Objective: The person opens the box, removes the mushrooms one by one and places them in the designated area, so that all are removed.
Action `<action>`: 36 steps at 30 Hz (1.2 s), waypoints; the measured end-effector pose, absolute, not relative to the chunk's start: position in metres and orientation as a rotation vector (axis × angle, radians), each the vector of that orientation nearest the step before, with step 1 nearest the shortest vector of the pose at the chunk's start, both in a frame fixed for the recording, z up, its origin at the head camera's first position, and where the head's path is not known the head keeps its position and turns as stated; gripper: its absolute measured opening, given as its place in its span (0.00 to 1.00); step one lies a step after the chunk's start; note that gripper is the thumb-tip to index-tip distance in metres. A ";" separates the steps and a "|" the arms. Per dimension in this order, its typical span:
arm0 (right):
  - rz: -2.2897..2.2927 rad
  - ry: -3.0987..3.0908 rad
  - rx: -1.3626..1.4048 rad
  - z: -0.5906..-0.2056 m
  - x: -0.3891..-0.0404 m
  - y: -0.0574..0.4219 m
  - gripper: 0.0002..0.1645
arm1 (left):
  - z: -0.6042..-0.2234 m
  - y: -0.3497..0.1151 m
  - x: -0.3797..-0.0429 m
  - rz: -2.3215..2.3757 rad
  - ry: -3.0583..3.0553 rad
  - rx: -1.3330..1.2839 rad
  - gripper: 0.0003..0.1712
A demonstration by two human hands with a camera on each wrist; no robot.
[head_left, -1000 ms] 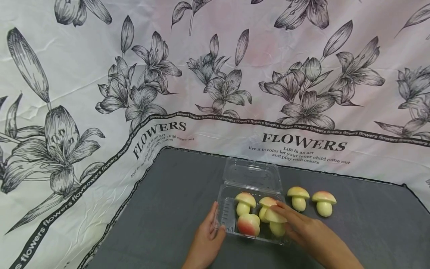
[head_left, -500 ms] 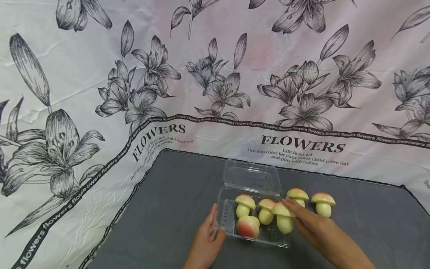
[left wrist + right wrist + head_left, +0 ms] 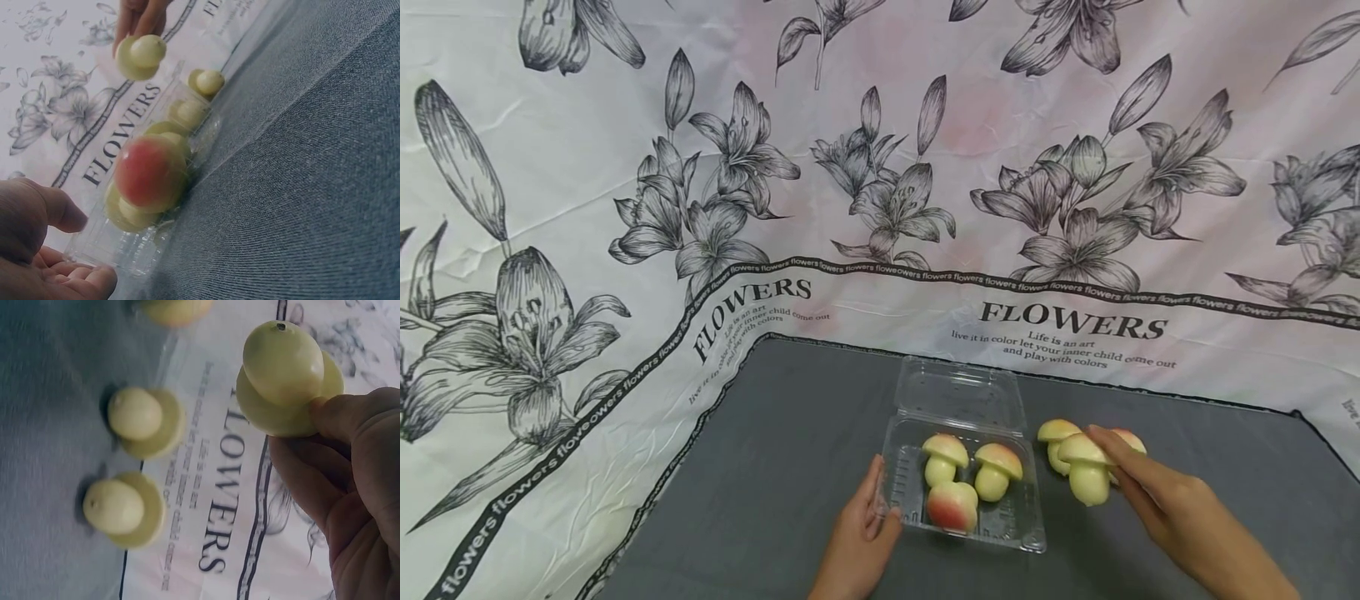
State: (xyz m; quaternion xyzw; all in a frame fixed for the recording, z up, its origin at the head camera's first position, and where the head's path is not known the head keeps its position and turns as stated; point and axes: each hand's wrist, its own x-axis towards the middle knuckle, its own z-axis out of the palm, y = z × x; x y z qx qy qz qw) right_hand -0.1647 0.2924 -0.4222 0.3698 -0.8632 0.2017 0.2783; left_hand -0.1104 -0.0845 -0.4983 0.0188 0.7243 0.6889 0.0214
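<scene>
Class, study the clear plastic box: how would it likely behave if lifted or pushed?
The clear plastic box is probably light and slightly flexible, as its walls look thin. Its open lid, joined along one edge, would likely swing if lifted. The mushroom piece with its red cap facing the person might roll during a push, since it looks rounded.

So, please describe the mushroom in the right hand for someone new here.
On the grey table, find the open clear box. To its right rest two mushrooms; unlike them, the wanted mushroom is off the table, pinched by the right hand.
</scene>
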 end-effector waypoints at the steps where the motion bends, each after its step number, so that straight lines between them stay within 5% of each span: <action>1: 0.548 -2.320 0.982 -0.422 -0.165 0.296 0.37 | -0.498 -0.085 -0.111 2.138 2.240 0.059 0.45; 14: 0.450 -2.338 0.750 -0.432 -0.169 0.348 0.25 | -0.496 -0.084 -0.110 2.159 2.223 0.079 0.45; 20: 0.421 -2.376 0.649 -0.433 -0.169 0.359 0.34 | -0.496 -0.085 -0.110 2.159 2.219 0.090 0.45; 27: 0.424 -2.278 0.594 -0.440 -0.175 0.380 0.23 | -0.496 -0.084 -0.111 2.155 2.224 0.095 0.45; 36: 0.334 -2.369 0.488 -0.444 -0.175 0.387 0.41 | -0.498 -0.084 -0.109 2.152 2.242 0.102 0.45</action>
